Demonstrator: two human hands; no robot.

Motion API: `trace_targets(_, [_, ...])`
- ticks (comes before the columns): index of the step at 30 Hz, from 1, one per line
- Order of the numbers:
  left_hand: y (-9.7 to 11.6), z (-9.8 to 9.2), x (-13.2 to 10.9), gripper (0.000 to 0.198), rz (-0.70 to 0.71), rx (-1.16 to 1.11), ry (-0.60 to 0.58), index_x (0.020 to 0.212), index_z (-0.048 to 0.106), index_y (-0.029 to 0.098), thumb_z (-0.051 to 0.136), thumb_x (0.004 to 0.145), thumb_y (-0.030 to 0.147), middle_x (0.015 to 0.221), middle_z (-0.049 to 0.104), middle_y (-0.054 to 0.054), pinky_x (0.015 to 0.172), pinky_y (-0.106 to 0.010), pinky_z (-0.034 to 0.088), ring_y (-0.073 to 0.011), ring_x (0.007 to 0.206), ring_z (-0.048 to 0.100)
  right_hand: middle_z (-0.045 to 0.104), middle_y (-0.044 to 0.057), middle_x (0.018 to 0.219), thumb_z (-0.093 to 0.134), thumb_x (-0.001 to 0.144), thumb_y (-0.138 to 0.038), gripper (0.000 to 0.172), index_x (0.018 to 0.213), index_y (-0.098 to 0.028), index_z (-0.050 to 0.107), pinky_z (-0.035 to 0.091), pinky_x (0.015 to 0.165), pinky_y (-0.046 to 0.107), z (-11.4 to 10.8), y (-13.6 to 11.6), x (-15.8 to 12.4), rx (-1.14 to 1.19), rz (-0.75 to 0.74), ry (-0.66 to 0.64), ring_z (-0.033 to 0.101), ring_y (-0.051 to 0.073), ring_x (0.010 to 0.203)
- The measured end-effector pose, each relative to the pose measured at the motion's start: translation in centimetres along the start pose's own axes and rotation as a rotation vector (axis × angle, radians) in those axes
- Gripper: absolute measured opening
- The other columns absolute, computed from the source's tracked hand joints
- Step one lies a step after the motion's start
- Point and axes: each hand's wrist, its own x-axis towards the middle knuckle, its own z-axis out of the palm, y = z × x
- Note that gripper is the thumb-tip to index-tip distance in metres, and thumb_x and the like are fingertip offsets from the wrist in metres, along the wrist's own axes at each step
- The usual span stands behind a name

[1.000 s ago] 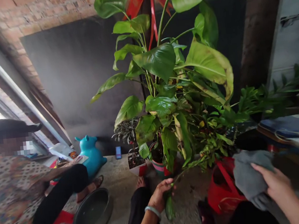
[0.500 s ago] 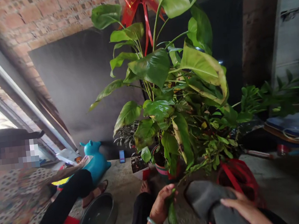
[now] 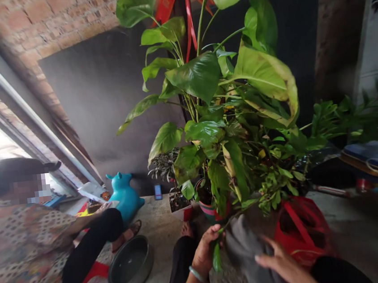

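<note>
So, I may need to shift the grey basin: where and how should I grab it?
Probably by its rim, on the right-hand side, reaching down from above, thumb inside and fingers outside. The grey basin sits mouth up with that edge exposed, while the co-worker's sandalled foot and black-trousered leg crowd it from behind and the left.

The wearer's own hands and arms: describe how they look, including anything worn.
The left hand and right hand are gloveless, and no sleeve shows on either forearm. A pale, smooth, rounded bangle sits at the left wrist; none shows on the right.
</note>
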Motion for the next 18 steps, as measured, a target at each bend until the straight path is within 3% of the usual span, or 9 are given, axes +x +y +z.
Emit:
trace_targets(2, [-0.2, -0.6, 0.5, 0.036, 0.003, -0.003, -0.024, 0.091, 0.066, 0.016, 0.077, 0.057, 0.019, 0.074, 0.069, -0.003, 0.053, -0.019, 0.037, -0.0099, 0.056, 0.057, 0.07, 0.011, 0.118, 0.075, 0.046, -0.027, 0.063, 0.108, -0.019, 0.07, 0.047, 0.096, 0.037, -0.9, -0.6, -3.7, -0.083, 0.037, -0.093, 0.059, 0.033, 0.118])
trace_targets(5, [-0.7, -1.3, 1.3, 0.037, 0.016, 0.035, -0.037, 0.092, 0.066, 0.013, 0.076, 0.057, 0.019, 0.075, 0.069, -0.005, 0.056, -0.02, 0.039, -0.0125, 0.062, 0.06, 0.069, 0.008, 0.121, 0.075, 0.056, -0.038, 0.065, 0.119, -0.024, 0.065, 0.048, 0.095, 0.036, -4.3, -5.4, -6.1, -0.053, 0.038, -0.128, 0.059, 0.031, 0.118])
trace_targets(8, [-1.1, -1.3, 1.8, 0.035, 0.009, 0.086, -0.029, 0.093, 0.067, 0.013, 0.073, 0.059, 0.018, 0.077, 0.07, -0.005, 0.06, -0.022, 0.041, -0.0138, 0.068, 0.062, 0.074, 0.008, 0.102, 0.077, 0.058, -0.049, 0.071, 0.121, -0.022, 0.059, 0.052, 0.082, 0.037, -6.5, -11.1, -3.7, 0.042, -0.096, 0.173, 0.067, 0.031, 0.099])
trace_targets(10, [-1.3, -1.0, 1.8, 0.033, 0.012, 0.098, -0.018, 0.091, 0.067, 0.013, 0.07, 0.058, 0.016, 0.076, 0.07, -0.005, 0.062, -0.022, 0.041, -0.0138, 0.07, 0.062, 0.074, 0.008, 0.095, 0.078, 0.054, -0.051, 0.072, 0.116, -0.02, 0.059, 0.052, 0.075, 0.035, -5.9, -13.0, -0.8, 0.027, -0.165, 0.353, 0.067, 0.031, 0.092])
trace_targets(12, [-1.5, -0.7, 1.7, 0.032, 0.013, 0.108, -0.009, 0.088, 0.067, 0.013, 0.068, 0.056, 0.015, 0.074, 0.069, -0.004, 0.062, -0.022, 0.041, -0.0134, 0.068, 0.061, 0.074, 0.009, 0.091, 0.076, 0.052, -0.05, 0.068, 0.11, -0.019, 0.06, 0.052, 0.071, 0.036, -3.7, -12.6, 1.2, -0.012, -0.163, 0.376, 0.067, 0.031, 0.088])
trace_targets(14, [-1.7, -0.6, 1.6, 0.033, -0.005, 0.118, 0.006, 0.087, 0.066, 0.012, 0.066, 0.053, 0.013, 0.072, 0.069, -0.004, 0.061, -0.023, 0.04, -0.0129, 0.062, 0.059, 0.074, 0.01, 0.086, 0.075, 0.052, -0.046, 0.06, 0.103, -0.017, 0.064, 0.052, 0.072, 0.037, -0.7, -10.4, 1.2, -0.05, -0.125, 0.232, 0.068, 0.032, 0.085])
trace_targets(16, [-1.8, -0.6, 1.5, 0.033, -0.029, 0.119, 0.025, 0.086, 0.066, 0.012, 0.065, 0.053, 0.012, 0.069, 0.068, -0.003, 0.06, -0.025, 0.04, -0.0135, 0.058, 0.057, 0.075, 0.011, 0.087, 0.075, 0.052, -0.04, 0.055, 0.1, -0.015, 0.068, 0.053, 0.075, 0.038, 1.8, -7.4, -0.9, -0.081, -0.078, 0.046, 0.069, 0.033, 0.086])
trace_targets(18, [-1.8, -0.7, 1.5, 0.025, -0.052, 0.104, 0.034, 0.084, 0.066, 0.013, 0.066, 0.06, 0.016, 0.067, 0.067, -0.003, 0.063, -0.027, 0.041, -0.0163, 0.061, 0.059, 0.074, 0.011, 0.102, 0.075, 0.054, -0.037, 0.058, 0.108, -0.015, 0.068, 0.053, 0.083, 0.036, 2.5, -5.1, -3.9, -0.132, -0.029, -0.077, 0.068, 0.031, 0.099])
